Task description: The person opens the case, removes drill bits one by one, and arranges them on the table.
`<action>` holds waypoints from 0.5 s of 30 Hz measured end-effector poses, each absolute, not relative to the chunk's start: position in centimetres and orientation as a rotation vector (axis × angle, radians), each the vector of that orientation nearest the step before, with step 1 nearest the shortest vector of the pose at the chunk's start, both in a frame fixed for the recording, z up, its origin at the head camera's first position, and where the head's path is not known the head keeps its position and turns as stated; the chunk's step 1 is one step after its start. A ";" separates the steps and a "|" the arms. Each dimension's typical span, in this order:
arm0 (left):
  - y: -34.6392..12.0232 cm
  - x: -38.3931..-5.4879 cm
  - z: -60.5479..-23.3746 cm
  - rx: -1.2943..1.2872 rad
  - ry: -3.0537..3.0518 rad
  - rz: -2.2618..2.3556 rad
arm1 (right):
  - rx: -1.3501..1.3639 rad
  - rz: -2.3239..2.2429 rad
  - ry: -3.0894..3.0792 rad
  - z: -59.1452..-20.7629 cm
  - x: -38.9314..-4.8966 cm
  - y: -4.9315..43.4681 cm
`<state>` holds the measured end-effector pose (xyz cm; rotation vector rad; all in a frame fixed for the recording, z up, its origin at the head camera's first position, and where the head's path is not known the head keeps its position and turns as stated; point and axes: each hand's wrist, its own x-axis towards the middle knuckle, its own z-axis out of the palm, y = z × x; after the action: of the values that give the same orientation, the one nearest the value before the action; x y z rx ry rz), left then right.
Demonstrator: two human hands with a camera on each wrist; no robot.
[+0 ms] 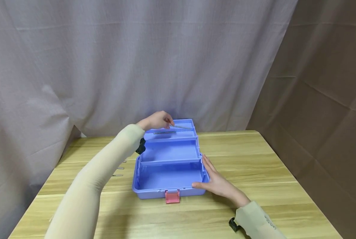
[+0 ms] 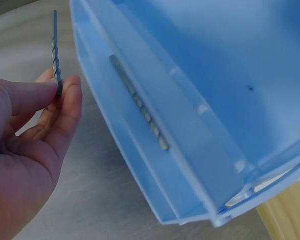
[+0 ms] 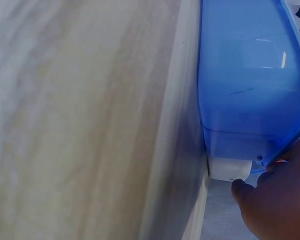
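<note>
My left hand (image 1: 158, 120) pinches a metal drill bit (image 1: 180, 127) between thumb and fingertips, above the top tray of a blue toolbox (image 1: 170, 193). In the left wrist view the bit (image 2: 55, 45) points up, its fluted end in the fingers. A second drill bit (image 1: 164, 132) lies in a narrow compartment of the top tray (image 1: 185, 133). My right hand (image 1: 220, 182) rests at the toolbox's front right corner, fingers extended along the side wall and thumb on the front rim. Part of this hand is cut off in the right wrist view.
The toolbox stands unfolded, its stepped trays rising toward the back, with a pink latch (image 1: 172, 197) in front. Several thin metal bits (image 1: 118, 175) lie on the wooden table (image 1: 240, 149) left of the box, partly behind the left sleeve. A grey curtain (image 1: 178, 59) hangs behind.
</note>
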<state>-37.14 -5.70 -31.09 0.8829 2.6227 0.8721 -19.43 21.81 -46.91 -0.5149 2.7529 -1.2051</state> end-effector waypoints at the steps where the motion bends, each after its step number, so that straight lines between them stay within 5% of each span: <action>1: -5.8 -37.1 -30.9 0.868 2.623 0.902 | -0.515 -1.206 2.753 -46.9 -19.4 21.8; 15: -9.3 -37.6 -30.5 0.869 2.678 0.996 | -0.510 -1.204 2.749 -47.0 -19.7 21.8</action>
<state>-37.56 -9.26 -30.49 0.8687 2.6776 0.9956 -19.66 21.76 -46.99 -0.5104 2.7485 -1.2036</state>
